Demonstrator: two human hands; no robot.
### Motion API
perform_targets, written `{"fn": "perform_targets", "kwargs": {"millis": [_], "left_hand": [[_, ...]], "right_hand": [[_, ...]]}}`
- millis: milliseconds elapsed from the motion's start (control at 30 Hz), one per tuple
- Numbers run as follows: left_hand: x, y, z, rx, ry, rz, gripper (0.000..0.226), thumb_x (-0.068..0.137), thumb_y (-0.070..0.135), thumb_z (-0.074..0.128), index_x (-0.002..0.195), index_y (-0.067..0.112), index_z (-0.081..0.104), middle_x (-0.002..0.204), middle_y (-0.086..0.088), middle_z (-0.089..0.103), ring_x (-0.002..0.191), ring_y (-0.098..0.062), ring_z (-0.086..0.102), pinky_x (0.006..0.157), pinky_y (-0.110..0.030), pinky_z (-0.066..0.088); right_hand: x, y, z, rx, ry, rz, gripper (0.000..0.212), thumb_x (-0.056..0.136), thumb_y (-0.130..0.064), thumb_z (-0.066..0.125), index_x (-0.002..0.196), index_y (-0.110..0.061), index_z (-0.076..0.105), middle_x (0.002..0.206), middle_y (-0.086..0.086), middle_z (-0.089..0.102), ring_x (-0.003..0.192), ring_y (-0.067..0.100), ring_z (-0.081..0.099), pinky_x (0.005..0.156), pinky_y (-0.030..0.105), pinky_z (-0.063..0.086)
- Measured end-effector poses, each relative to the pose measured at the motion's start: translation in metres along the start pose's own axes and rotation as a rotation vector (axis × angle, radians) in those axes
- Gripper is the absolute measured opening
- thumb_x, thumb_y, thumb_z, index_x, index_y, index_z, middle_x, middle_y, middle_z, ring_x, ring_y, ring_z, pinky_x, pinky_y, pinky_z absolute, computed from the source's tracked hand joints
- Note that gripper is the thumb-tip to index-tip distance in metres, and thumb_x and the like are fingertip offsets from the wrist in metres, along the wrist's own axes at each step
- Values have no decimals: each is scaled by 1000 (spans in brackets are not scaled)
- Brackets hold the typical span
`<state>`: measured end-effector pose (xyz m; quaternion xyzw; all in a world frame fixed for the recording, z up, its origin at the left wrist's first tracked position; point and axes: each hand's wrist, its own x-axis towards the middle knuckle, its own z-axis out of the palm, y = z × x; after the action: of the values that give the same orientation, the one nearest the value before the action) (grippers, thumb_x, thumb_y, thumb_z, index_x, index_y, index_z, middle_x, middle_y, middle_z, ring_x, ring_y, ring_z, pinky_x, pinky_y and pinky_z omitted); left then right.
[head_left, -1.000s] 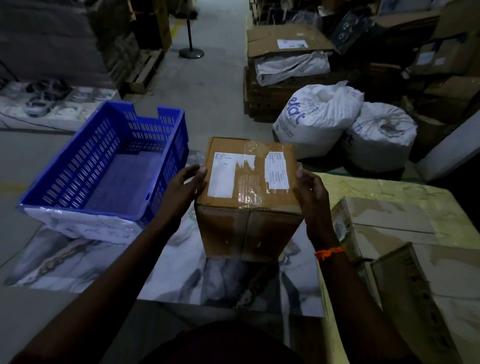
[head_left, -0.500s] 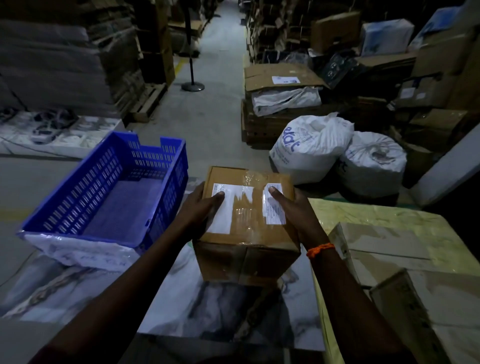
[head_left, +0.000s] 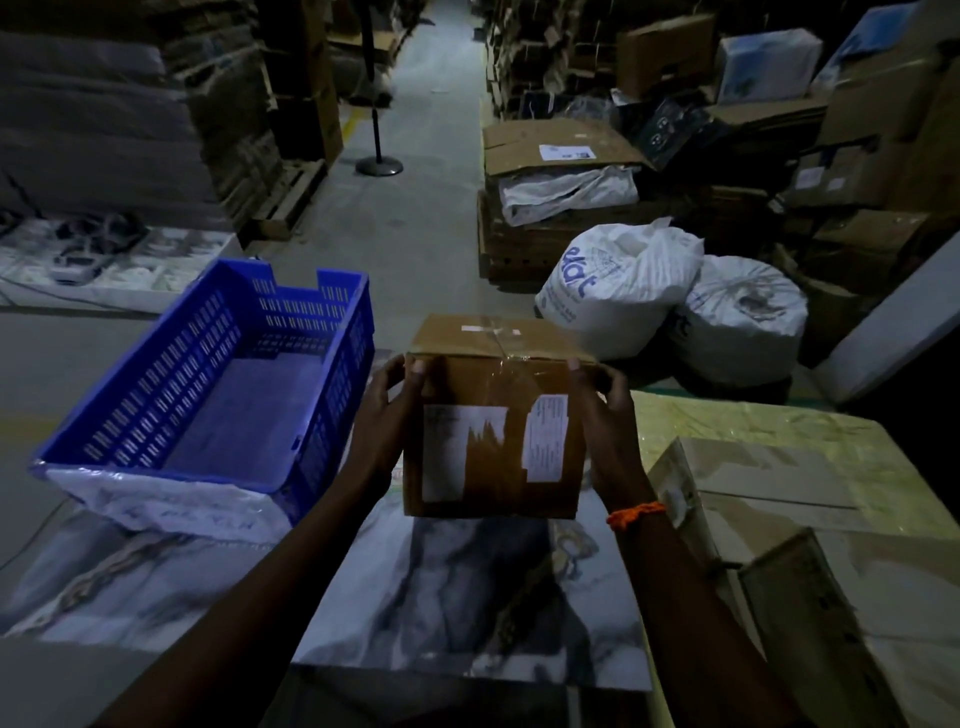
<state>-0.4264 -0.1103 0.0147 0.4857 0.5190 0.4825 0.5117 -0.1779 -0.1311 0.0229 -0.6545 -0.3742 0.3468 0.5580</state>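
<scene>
Two hands clasp a cardboard box (head_left: 493, 384) between them. The left hand (head_left: 384, 421) grips its left side and the right hand (head_left: 608, 415) its right side, with the fingertips (head_left: 415, 366) of both curled onto the upper front edge. The box is tipped so that its face with a torn white label (head_left: 457, 452) and a smaller printed label (head_left: 545, 436) looks back at the person. It sits over the middle of the marble-patterned desk (head_left: 467, 597); I cannot tell whether its lower edge touches the surface. An orange thread (head_left: 636, 514) circles the right wrist. Just left of the box stands a blue slatted crate (head_left: 332, 405). To the right, flat cartons (head_left: 779, 478) lie on a yellowish sheet. Beyond the desk, two tied white sacks (head_left: 613, 291) sit side by side on the floor.
</scene>
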Motion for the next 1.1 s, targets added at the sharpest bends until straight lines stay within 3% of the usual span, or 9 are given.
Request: {"fn": "perform_targets", "kwargs": {"millis": [133,267,400,533,667,733,833,967,1100], "left_hand": [[-14,-25,-4,31,44,-76,81,77,93,48,136,40,60,142,8,58,132,-14,53,109,-55,46],[-27,-38,-14,4,62,-130,92,68,95,53,131,29,65,137,4,61,124,-11,58,100,-45,53],[-43,-57,-24,7,28,-199,68,75,81,65,133,46,62,142,8,57,127,-11,56,99,-44,53],[-67,-80,-29,43,24,-243,48,92,57,66,138,44,57,130,9,55,121,-15,57,98,-43,54],[-92,-92,-28,122,0,-222,45,99,39,63,143,33,55,126,3,59,111,-10,61,73,-17,55],[-98,-101,-32,186,-10,-207,51,96,46,65,145,35,55,133,-2,58,114,-11,62,73,-16,56],[-104,-107,-36,210,-29,-213,57,93,55,67,145,37,53,134,-1,59,113,-7,62,76,-19,58],[-113,-109,-42,236,-33,-204,72,78,72,66,141,39,55,130,1,64,112,-12,67,90,-39,61],[-110,-109,-43,250,-35,-245,57,84,65,72,133,40,57,122,9,66,109,-11,67,85,-34,61]], "right_hand": [[-20,27,1,11,45,2,44,95,-49,67,127,-19,61,122,-1,68,115,15,65,84,23,50],[-37,46,-6,12,69,14,37,100,-45,63,126,-18,65,120,0,71,110,14,67,80,16,53],[-56,70,-12,9,44,67,42,94,-56,67,116,-20,73,111,1,75,105,14,71,89,34,59],[-82,99,-14,6,21,112,20,96,-42,72,108,-27,77,104,-5,77,99,10,72,85,33,58],[-103,116,-18,-56,2,143,44,89,-60,74,117,-26,76,112,2,76,105,18,72,93,47,61],[-109,120,-21,-96,-15,105,38,93,-52,72,120,-25,75,110,-1,76,104,16,73,89,44,62],[-112,125,-25,-154,0,120,52,87,-67,70,124,-32,72,116,4,70,107,15,69,90,41,62],[-114,133,-32,-227,16,144,60,83,-72,69,127,-30,69,118,3,67,108,12,66,94,41,60],[-111,135,-39,-268,-2,153,65,81,-73,69,127,-27,68,119,0,68,108,11,66,92,42,60]]}}
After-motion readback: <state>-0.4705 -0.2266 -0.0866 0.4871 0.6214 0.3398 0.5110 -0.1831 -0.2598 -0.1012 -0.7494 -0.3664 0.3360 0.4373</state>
